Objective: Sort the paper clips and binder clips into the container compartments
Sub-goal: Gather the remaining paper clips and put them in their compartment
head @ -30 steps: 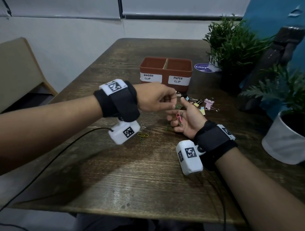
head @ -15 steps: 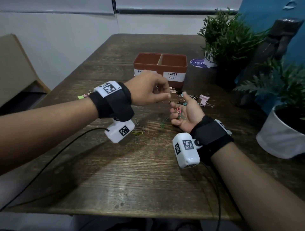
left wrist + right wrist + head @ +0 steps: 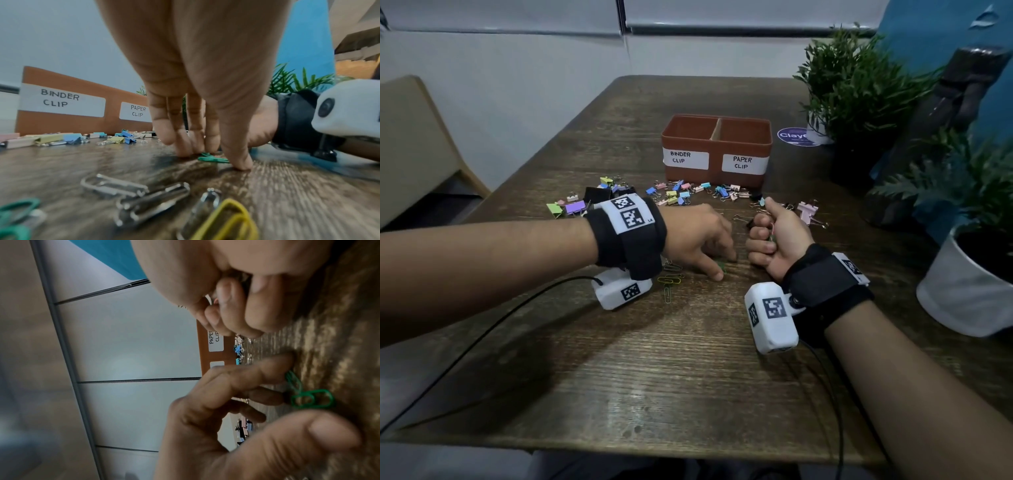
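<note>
The left hand (image 3: 697, 236) reaches down to the dark wooden surface (image 3: 688, 377), its fingers (image 3: 183, 146) straight, tips touching the green paper clips (image 3: 212, 159) lying there. The right hand (image 3: 779, 236) rests beside it, fingers clenched around a few coloured paper clips (image 3: 771, 230). Pastel binder clips (image 3: 681, 195) lie scattered before the brown two-compartment container (image 3: 717, 150).

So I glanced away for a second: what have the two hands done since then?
The left hand dropped from beside the right hand to the table, fingertips on green paper clips. The right hand's fingers closed over the paper clips in its palm. The container stayed put.
</note>
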The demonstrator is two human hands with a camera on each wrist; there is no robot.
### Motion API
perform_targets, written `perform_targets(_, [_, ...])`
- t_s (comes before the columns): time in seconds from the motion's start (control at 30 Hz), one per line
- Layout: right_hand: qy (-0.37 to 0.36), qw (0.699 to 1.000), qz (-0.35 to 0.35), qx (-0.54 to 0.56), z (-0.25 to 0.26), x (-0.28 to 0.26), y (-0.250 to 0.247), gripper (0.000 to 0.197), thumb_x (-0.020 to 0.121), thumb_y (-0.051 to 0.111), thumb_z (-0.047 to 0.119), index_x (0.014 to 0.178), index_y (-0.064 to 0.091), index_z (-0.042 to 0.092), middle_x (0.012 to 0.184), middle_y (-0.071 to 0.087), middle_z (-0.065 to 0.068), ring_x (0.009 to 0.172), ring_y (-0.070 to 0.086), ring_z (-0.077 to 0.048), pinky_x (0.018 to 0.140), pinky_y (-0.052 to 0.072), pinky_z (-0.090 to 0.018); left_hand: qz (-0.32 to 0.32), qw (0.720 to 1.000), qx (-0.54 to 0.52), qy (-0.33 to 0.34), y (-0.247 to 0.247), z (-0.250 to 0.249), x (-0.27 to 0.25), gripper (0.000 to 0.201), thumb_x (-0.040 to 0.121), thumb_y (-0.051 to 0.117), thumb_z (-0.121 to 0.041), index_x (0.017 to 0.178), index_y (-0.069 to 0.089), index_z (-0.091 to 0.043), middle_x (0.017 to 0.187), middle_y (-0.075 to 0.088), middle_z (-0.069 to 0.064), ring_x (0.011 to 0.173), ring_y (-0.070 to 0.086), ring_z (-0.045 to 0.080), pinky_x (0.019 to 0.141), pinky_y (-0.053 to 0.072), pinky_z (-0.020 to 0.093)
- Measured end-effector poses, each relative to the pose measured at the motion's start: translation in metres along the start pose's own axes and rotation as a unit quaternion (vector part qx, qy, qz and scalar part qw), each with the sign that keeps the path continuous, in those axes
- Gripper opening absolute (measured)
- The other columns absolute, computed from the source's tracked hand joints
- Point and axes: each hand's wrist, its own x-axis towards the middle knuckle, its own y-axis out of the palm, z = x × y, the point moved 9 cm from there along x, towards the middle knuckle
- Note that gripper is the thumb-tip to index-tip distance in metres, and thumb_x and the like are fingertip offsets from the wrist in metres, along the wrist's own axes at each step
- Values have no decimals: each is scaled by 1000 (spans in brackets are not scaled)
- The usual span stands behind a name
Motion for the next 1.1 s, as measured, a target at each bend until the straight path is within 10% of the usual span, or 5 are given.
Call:
perform_targets(0.13, [12, 1000, -6, 10, -3, 5, -3, 45, 102, 37, 49, 66, 40, 21, 49, 34, 5, 31, 23, -7, 33, 16, -14, -17, 997, -69, -11, 3, 1, -4, 19, 79, 78, -40, 91, 74, -26, 84, 68, -14, 74, 62, -2, 67, 49, 14])
perform_targets(0.47, [17, 1000, -5, -23, -4, 5, -3, 43, 101, 41, 47, 67, 41, 21, 50, 34, 5, 31, 24, -7, 32, 18, -14, 42, 998, -33, -22, 2, 8, -25, 60, 80, 77, -36, 136, 55, -32, 105, 54, -15, 88, 50, -9, 75, 37, 3])
perform_targets(0.6, [14, 999, -7, -48, -4, 4, -1, 43, 100, 43, 49, 67, 41, 21, 51, 33, 5, 32, 23, -7, 33, 17, -14, 20, 999, -25, 3, 2, 3, -22, 47, 80, 75, -43, 124, 67, -28, 100, 60, -10, 82, 56, 3, 75, 49, 21])
perform_targets(1.1, [12, 997, -12, -69, -4, 5, -1, 43, 98, 47, 51, 68, 40, 21, 52, 33, 5, 32, 23, -7, 32, 17, -15, 22, 998, 32, -53, -1, -10, -10, 30, 82, 69, -54, 82, 76, -25, 74, 70, -13, 66, 63, 0, 60, 51, 16])
